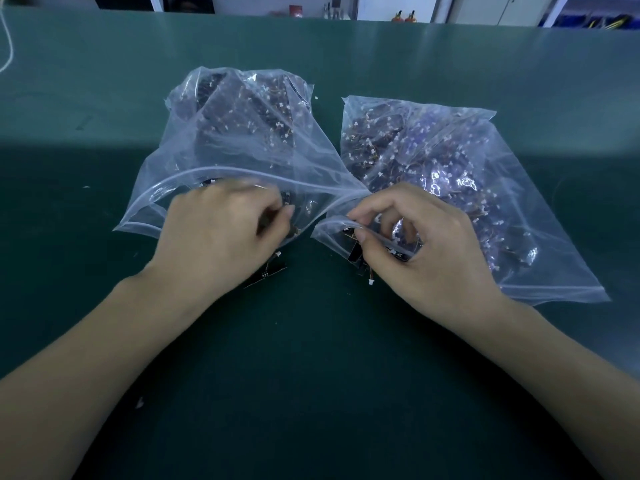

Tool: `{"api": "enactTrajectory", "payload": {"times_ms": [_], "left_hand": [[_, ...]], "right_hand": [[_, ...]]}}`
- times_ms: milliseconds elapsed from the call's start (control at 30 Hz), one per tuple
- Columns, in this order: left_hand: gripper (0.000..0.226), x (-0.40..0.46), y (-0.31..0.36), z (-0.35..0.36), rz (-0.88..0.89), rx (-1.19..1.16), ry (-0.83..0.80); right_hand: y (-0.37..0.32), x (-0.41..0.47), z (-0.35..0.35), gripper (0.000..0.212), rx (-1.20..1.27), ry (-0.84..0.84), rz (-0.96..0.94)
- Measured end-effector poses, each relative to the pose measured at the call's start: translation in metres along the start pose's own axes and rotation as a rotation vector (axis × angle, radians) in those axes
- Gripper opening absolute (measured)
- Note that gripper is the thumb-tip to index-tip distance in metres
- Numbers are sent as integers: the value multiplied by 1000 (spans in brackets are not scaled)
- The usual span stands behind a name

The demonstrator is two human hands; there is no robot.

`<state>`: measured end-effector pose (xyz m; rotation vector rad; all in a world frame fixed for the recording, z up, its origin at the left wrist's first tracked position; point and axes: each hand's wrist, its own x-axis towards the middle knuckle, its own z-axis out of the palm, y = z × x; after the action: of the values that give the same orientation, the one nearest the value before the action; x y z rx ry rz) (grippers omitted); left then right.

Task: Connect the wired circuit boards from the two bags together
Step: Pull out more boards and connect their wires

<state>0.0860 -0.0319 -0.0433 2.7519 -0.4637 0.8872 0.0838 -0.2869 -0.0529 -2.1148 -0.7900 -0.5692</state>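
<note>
Across the dark green matte tabletop [311, 358], seen from the head camera, two clear zip-top plastic bags lie side by side, touching near their mouths, each stuffed with dark circuit boards trailing thin wires and small white connectors. At the open mouth of the left clear bag [235, 133] the left hand [221, 233] has its fingers curled, pinching something dark that blur keeps me from naming; a small black wired circuit board [268, 273] lies on the tabletop just below that hand, partly hidden by it. At the mouth of the right clear bag [450, 168], the right hand [422, 244] is clenched around a dark board [356, 254], with a white connector hanging beside the thumb. A band of brighter light crosses the far half of the tabletop, while the near half lies in shadow, flecked with tiny pale scraps. Beyond the far edge stand white cabinets [485, 8], a small red object, blue bins with yellow cables [602, 21], and a white cord [8, 39] looping at the left.
</note>
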Motion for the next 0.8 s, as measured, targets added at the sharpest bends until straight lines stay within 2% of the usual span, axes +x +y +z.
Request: {"api": "enactTrajectory", "payload": {"times_ms": [67, 167, 233, 500, 800], "left_hand": [[22, 2, -5, 1, 31, 15, -26], [34, 3, -6, 5, 56, 61, -123], [35, 0, -5, 9, 67, 73, -156], [41, -2, -8, 12, 63, 29, -197], [8, 2, -4, 1, 20, 26, -146]], "right_hand": [[-1, 0, 0, 29, 2, -3, -1], [-1, 0, 0, 28, 3, -7, 9], [-1, 0, -1, 27, 7, -10, 17], [0, -1, 0, 25, 8, -37, 34], [1, -2, 0, 21, 13, -42, 36]]}}
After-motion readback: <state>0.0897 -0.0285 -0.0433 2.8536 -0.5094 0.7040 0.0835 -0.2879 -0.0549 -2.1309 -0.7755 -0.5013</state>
